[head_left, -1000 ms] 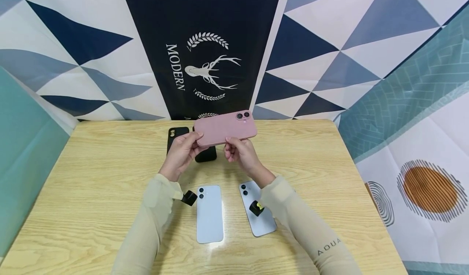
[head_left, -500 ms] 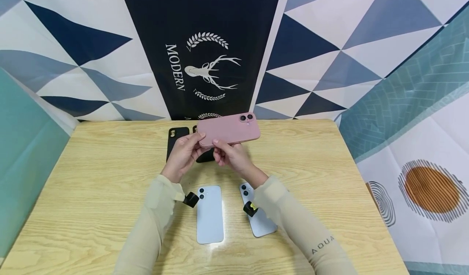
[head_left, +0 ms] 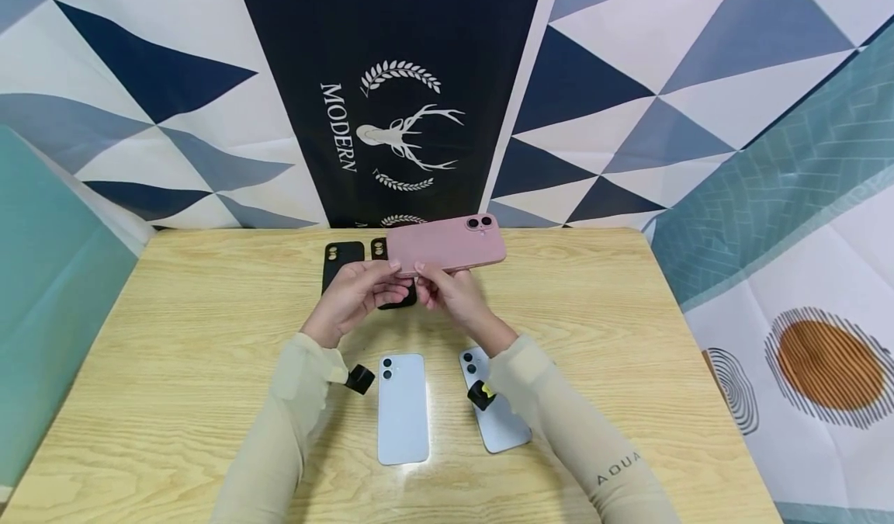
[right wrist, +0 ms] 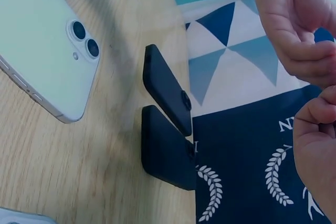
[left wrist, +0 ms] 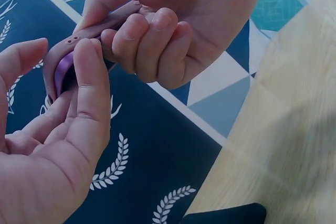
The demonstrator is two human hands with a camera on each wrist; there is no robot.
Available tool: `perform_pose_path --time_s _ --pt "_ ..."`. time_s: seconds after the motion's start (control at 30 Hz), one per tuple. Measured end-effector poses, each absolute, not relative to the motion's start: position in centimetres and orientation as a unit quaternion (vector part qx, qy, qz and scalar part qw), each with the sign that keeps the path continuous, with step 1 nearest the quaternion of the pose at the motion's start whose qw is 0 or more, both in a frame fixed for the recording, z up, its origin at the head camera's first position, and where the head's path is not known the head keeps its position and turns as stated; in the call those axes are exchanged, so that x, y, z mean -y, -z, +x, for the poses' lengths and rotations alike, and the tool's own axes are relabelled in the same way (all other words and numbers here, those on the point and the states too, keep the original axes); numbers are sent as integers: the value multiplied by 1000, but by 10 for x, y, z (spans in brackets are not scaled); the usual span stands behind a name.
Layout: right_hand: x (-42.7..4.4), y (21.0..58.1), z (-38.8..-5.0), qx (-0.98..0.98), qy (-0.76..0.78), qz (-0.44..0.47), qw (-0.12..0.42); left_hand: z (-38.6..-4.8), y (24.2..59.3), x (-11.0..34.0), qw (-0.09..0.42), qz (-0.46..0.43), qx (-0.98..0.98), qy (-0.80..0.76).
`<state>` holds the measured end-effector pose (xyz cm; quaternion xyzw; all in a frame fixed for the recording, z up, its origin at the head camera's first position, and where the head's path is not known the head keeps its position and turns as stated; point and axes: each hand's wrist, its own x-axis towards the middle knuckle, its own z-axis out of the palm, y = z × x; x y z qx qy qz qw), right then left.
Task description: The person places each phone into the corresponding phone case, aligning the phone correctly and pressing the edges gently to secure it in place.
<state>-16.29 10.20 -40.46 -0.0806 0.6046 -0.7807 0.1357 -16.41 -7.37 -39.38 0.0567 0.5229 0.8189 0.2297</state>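
Observation:
A phone in a pink case [head_left: 447,243] is held above the table's far edge, back with two camera lenses facing up. My left hand [head_left: 351,295] pinches its lower left corner, thumb on the edge. Close beside it, my right hand [head_left: 455,299] grips the lower edge, thumb on top and fingers curled underneath. In the left wrist view the pink case [left wrist: 107,23] is edge-on, with a purple strip and dark area inside its near end. Both hands appear at the right side of the right wrist view, where the cased phone cannot be seen.
Two black phone cases [head_left: 344,257] [right wrist: 164,150] lie at the table's far edge, partly hidden by the left hand and cased phone. Nearer are a pale phone [head_left: 403,423] and another pale phone [head_left: 504,429], partly beneath the right forearm. A patterned cloth wall [head_left: 559,144] rises behind.
The pink-cased phone has shifted slightly right. My right hand has slid left along its lower edge, closer to the left hand. The left thumb has moved from the back toward the corner.

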Motion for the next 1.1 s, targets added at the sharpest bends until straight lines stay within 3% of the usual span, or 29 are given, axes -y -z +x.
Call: perform_pose_path --time_s 1.1 --pt "-105 400 -166 -569 798 -99 174 -161 396 66 175 56 -518 -836"
